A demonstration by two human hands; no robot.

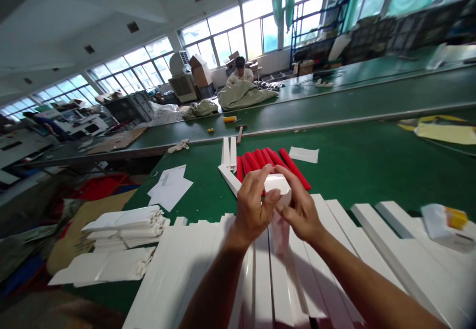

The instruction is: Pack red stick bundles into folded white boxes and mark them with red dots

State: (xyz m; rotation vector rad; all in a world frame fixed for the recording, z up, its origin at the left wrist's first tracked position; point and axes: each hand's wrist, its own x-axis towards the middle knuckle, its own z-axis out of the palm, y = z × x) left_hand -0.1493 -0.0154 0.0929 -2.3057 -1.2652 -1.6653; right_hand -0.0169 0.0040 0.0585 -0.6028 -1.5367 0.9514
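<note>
With my left hand (255, 205) and right hand (302, 210) I am gripping a slim, plain white box (278, 185), its glossy end showing between them.

The box (277, 184) is white, the rods (262, 158) bright red.

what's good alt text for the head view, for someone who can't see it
A person's left hand and right hand hold the end of a white box over long white boxes on a green table. Red rods lie just beyond, white stacks to the left. A co-worker is at a farther table.
</note>
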